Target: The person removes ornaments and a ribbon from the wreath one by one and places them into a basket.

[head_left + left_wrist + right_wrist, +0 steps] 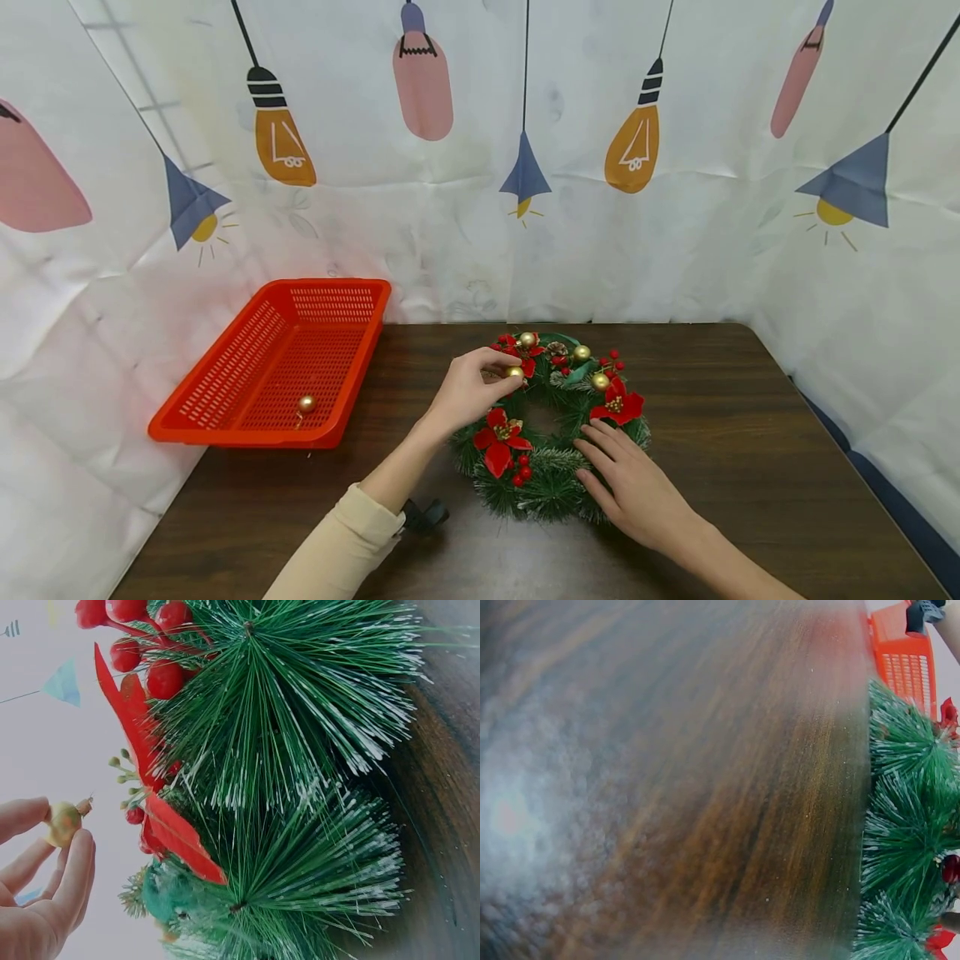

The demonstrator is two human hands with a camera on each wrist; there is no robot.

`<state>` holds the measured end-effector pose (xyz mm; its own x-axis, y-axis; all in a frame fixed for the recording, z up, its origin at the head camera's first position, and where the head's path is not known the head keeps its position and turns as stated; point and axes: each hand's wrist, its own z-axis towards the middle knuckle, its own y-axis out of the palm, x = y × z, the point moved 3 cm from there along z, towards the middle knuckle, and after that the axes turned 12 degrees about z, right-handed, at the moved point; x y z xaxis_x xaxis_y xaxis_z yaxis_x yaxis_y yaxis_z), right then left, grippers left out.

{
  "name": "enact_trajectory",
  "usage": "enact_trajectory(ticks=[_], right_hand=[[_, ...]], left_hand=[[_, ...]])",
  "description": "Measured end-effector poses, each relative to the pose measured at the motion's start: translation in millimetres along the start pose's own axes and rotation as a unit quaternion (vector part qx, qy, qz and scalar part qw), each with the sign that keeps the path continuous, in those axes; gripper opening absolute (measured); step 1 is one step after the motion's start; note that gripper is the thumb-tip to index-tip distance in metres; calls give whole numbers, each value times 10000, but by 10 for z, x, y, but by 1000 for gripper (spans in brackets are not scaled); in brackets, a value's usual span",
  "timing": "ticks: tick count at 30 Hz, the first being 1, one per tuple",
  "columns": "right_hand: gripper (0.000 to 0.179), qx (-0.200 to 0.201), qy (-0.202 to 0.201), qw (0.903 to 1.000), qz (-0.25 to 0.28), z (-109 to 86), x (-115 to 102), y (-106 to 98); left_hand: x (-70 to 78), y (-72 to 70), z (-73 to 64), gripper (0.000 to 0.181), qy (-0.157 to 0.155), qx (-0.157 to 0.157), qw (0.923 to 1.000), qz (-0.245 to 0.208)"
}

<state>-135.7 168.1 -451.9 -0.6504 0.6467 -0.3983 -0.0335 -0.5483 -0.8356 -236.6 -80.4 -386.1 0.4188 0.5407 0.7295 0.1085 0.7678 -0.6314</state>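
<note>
A green wreath (555, 483) with frosted needles lies on the table, carrying red poinsettias (498, 442), red berries and several gold baubles (582, 353). Between thumb and fingers my left hand (474, 390) pinches a gold bauble (64, 823) over the wreath's left upper side. In the left wrist view its small cap points toward the poinsettia (180, 832). My right hand (630, 487) rests on the wreath's lower right part, fingers extended over the needles. Only a fingertip of that hand enters the right wrist view, at its right edge.
A red plastic basket (352, 392) stands on the left of the table with one gold bauble (307, 404) inside. The dark wood table (720, 400) meets a white curtain (465, 233) printed with lamps at the back. A black strap (426, 515) shows by my left wrist.
</note>
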Motion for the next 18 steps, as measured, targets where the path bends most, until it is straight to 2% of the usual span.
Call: enact_trajectory(ticks=[5,18], right_hand=[[43,33,-44,10000,-39,-3,9,-2],[43,-52,130,9998,124,-17,31,10]], left_hand=[[-36,-69,-44,22,-109,75,9994,-327],[-166,-286,-180,30,-293,401,9961,-730]])
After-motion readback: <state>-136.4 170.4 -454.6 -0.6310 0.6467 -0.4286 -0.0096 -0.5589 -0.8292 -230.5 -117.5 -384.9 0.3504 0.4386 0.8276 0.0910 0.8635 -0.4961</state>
